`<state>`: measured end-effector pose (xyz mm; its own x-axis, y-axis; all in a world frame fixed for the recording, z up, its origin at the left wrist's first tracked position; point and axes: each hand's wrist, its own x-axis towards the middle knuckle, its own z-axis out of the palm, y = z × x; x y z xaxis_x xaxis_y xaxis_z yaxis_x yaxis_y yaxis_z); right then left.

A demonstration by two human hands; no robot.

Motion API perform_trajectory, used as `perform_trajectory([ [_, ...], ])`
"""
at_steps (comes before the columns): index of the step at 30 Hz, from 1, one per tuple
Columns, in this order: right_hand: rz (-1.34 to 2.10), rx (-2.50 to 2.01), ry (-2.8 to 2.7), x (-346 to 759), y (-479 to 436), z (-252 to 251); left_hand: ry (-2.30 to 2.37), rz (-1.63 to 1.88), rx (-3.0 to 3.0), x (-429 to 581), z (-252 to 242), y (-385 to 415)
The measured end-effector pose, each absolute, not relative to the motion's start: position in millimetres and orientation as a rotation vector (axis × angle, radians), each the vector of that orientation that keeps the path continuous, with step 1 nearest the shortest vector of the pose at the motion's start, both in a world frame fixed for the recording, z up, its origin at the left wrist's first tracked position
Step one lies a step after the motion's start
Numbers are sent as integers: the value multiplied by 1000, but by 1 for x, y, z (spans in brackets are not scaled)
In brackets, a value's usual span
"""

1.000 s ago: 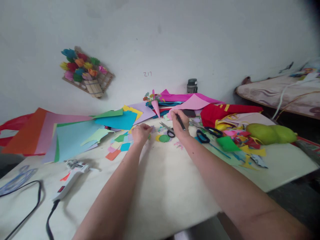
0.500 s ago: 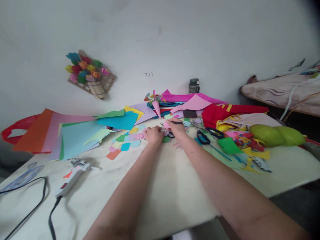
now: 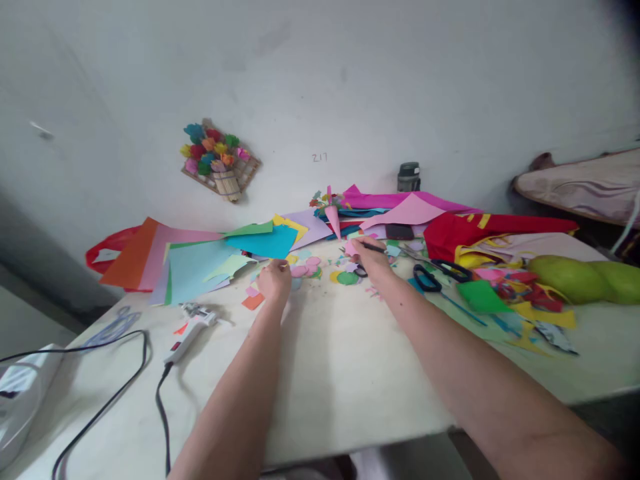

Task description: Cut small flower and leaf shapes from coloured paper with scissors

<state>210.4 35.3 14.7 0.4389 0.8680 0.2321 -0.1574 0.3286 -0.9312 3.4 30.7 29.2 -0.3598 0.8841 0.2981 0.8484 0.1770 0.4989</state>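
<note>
One dark pen-like tool (image 3: 375, 247) sat in the right hand (image 3: 369, 259), past the middle of the table (image 3: 325, 407) toward its far edge; the fingers were drawn narrow about the shaft, much as for writing, presumably for control. One pink paper piece (image 3: 351, 248) lay at those fingertips; whether pinched or merely touched could not be told.

One left hand (image 3: 274, 279), fingers bent and close together, hung over the loose cut-outs; whether it held anything could not be told. Pink paper discs (image 3: 300, 271) lay just beside it, a green disc (image 3: 348, 278) between the hands, apparently kept there for easy reach.

Glue gun (image 3: 187, 339): lay toward the left edge, probably set aside to free the middle. Large scissors (image 3: 436, 263): lay right of the right hand, likely parked handy. Coloured sheets (image 3: 195, 267): spread toward the far left corner, seemingly out of the way. Pink paper cone (image 3: 332, 219): stood out near the far edge, small paper flowers about its wide end.

Writing: figures on the wall (image 3: 320, 100) appeared to read "217", the first possibly a Z. Bottle (image 3: 409, 177), by the far edge: bore a pale mark, illegible. No brand could be read.
</note>
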Motion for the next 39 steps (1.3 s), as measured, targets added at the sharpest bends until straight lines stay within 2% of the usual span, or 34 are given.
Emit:
perform_trajectory([
  [8,714,-1116,-760,224,34,13,2391,1024,1816,-6,8,34],
  [13,749,-1117,-839,215,32,11,2376,937,2016,-8,2,38],
  [25,746,-1194,-1003,200,24,14,2487,671,1961,-9,12,83],
  [39,552,-1275,-1436,179,18,-7,2494,774,1530,-7,9,105],
])
